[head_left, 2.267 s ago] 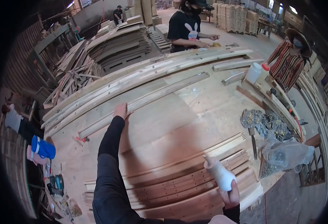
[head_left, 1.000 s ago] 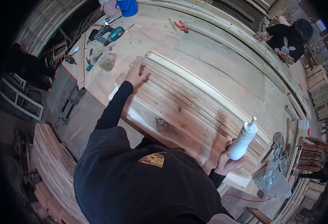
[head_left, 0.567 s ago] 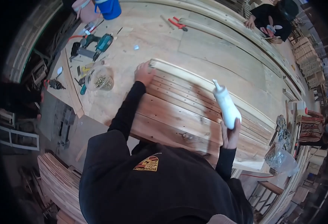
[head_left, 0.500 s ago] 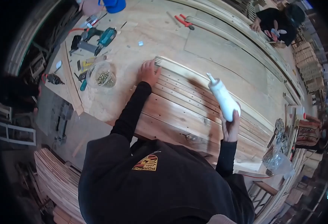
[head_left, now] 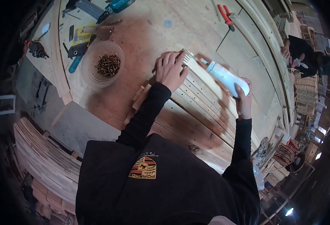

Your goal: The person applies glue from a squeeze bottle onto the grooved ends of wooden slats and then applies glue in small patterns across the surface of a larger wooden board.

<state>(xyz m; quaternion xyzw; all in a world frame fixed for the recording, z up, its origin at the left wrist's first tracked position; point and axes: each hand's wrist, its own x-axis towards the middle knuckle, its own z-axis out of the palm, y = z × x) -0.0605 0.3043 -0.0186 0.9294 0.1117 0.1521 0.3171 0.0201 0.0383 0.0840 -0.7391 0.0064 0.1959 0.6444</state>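
My right hand (head_left: 244,99) is closed around a white squeeze bottle (head_left: 224,77). The bottle lies tilted in my grip, its narrow nozzle pointing up and left toward the notched end (head_left: 187,58) of a wooden slat. My left hand (head_left: 170,71) rests at the left ends of the slats, its fingers spread beside that notched end. Several long wooden slats (head_left: 195,95) lie side by side beneath my hands, with rows of small dark holes along some of them. A wider board (head_left: 180,118) lies nearest my body.
Left of my arm, a clear plastic tub (head_left: 88,77) holds screws (head_left: 108,65). A teal power tool (head_left: 118,6) and red-handled pliers (head_left: 226,17) lie farther back. Long boards (head_left: 264,48) run along the far side. Another person (head_left: 304,54) works at upper right. Stacked strips (head_left: 45,161) stand lower left.
The view has shifted closer to the slat ends. The bottle has come nearer the notched end and tipped further over, its nozzle lower. My left hand stays at the slat ends.
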